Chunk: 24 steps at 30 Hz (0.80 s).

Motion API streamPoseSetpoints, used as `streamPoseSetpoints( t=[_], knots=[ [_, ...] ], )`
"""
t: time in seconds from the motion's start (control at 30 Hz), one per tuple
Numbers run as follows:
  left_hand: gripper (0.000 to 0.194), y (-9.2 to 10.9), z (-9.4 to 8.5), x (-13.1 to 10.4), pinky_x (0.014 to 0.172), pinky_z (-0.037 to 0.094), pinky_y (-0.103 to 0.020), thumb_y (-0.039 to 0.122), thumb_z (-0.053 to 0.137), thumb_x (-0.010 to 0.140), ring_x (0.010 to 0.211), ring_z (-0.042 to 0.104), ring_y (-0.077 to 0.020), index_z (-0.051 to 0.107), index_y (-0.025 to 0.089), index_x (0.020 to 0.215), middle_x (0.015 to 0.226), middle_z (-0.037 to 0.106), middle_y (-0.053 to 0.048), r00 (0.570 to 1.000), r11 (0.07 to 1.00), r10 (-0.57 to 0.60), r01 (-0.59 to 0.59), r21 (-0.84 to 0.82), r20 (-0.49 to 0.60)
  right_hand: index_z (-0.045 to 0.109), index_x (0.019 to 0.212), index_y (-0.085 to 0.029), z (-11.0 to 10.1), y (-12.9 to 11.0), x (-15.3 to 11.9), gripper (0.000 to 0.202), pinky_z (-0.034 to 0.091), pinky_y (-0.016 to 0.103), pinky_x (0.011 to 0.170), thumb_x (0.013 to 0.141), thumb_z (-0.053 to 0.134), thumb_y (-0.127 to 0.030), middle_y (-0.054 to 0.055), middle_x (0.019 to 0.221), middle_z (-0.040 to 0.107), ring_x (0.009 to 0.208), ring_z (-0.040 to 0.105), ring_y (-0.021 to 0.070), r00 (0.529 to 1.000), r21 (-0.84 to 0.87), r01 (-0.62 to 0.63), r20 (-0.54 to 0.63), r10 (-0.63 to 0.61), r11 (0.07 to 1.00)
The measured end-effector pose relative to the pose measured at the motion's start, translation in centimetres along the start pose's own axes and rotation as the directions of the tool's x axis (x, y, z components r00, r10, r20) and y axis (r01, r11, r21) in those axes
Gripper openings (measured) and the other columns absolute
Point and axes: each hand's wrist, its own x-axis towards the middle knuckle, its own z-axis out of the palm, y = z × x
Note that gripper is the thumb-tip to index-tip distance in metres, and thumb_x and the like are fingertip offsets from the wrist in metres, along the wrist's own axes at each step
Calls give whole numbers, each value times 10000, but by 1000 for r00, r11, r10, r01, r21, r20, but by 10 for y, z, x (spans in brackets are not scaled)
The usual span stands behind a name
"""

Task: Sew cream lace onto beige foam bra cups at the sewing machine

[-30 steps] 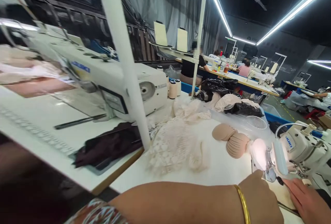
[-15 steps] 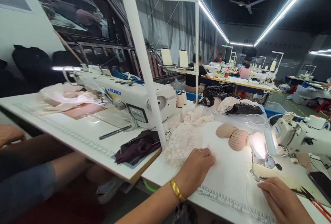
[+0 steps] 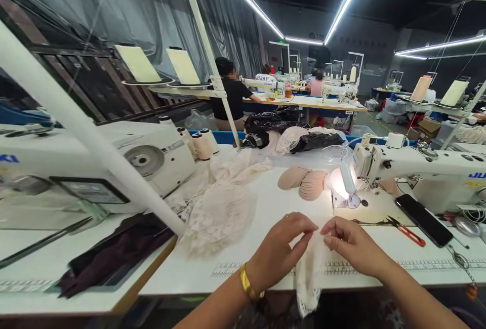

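Observation:
My left hand point(image 3: 279, 249) and my right hand point(image 3: 350, 244) are close together above the front of the table, fingertips almost meeting. Each pinches the top of a narrow cream lace piece point(image 3: 309, 273), which hangs down between them and over the table's front edge. A gold bracelet circles my left wrist. To the left of my hands lies a heap of cream lace fabric point(image 3: 222, 212). Beyond them, pleated beige bra cups point(image 3: 312, 186) rest by the lit needle area of a sewing machine point(image 3: 421, 164).
Red-handled thread snips point(image 3: 407, 232) and a black phone point(image 3: 424, 220) lie at the right. A printed ruler point(image 3: 360, 267) runs along the front edge. A slanting white post point(image 3: 98, 152) and another sewing machine point(image 3: 167, 154) stand left. A person in black point(image 3: 232, 93) sits farther back.
The view has swung right. My left hand has left the lace heap and come beside my right hand. A lace piece now hangs between them.

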Motion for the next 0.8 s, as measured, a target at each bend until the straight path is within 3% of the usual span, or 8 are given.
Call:
streamPoseSetpoints(
  t=[0.07, 0.13, 0.23, 0.33, 0.53, 0.6, 0.7, 0.8],
  knots=[
    [293, -5, 2, 0, 975, 518, -412, 269, 600, 949, 1127, 625, -247, 612, 229, 1238, 1216, 675, -88, 968, 959, -237, 247, -139, 83, 665, 1032, -237, 1, 0, 0, 166, 392, 289, 685, 972, 572, -360, -29, 775, 546, 750, 511, 162, 999, -4, 41, -31, -41, 999],
    [450, -8, 4, 3, 1046, 478, -443, 383, 665, 897, 1217, 592, -284, 585, 219, 1308, 1304, 652, -104, 902, 867, -353, 415, -275, 249, 679, 1030, -241, -2, -2, -2, 183, 403, 301, 742, 992, 539, -352, -11, 844, 595, 810, 534, 171, 994, -24, 109, -3, -109, 994],
    [330, -13, 12, 11, 907, 508, -378, 437, 699, 839, 981, 643, -250, 674, 181, 1044, 995, 707, -60, 834, 743, -386, 534, -403, 393, 695, 964, -233, -9, -3, -4, 219, 408, 315, 809, 1001, 510, -344, 5, 888, 624, 861, 549, 180, 988, -4, 151, 21, -151, 989],
    [312, -13, 21, 16, 736, 479, -307, 472, 719, 813, 766, 582, -185, 601, 183, 795, 780, 616, -7, 817, 636, -475, 575, -515, 327, 651, 918, -223, -12, 5, -2, 189, 392, 293, 739, 960, 590, -397, -18, 813, 549, 789, 497, 167, 994, 83, 94, -67, -89, 992],
    [394, 0, 28, 17, 901, 490, -337, 520, 741, 834, 1093, 591, -254, 520, 200, 769, 1142, 649, -89, 835, 513, -508, 490, -705, 211, 602, 856, -221, -3, 20, 1, 182, 348, 280, 664, 900, 657, -390, -53, 721, 432, 699, 424, 152, 980, 90, 9, -196, 9, 996],
    [390, 1, 31, 14, 829, 492, -317, 545, 693, 872, 945, 602, -216, 505, 210, 801, 991, 654, -58, 839, 519, -507, 482, -707, 199, 589, 809, -221, 0, 18, 0, 219, 374, 292, 699, 922, 628, -404, -26, 773, 507, 750, 474, 167, 974, 76, 19, -228, -1, 997],
    [383, -3, 34, 11, 649, 422, -254, 559, 601, 919, 673, 471, -144, 469, 217, 807, 715, 494, 38, 843, 647, -524, 485, -588, 119, 621, 820, -224, 3, 15, -3, 238, 406, 309, 793, 907, 666, -441, 35, 1045, 615, 926, 540, 205, 939, 61, 84, -339, -58, 995],
    [331, -13, 31, 16, 532, 334, -234, 526, 521, 940, 564, 379, -127, 441, 228, 820, 630, 384, 78, 829, 723, -499, 559, -406, 253, 564, 809, -229, 4, 17, 0, 329, 409, 304, 774, 942, 623, -524, 24, 909, 657, 850, 557, 191, 933, 242, 128, -359, -34, 962]
  ],
)
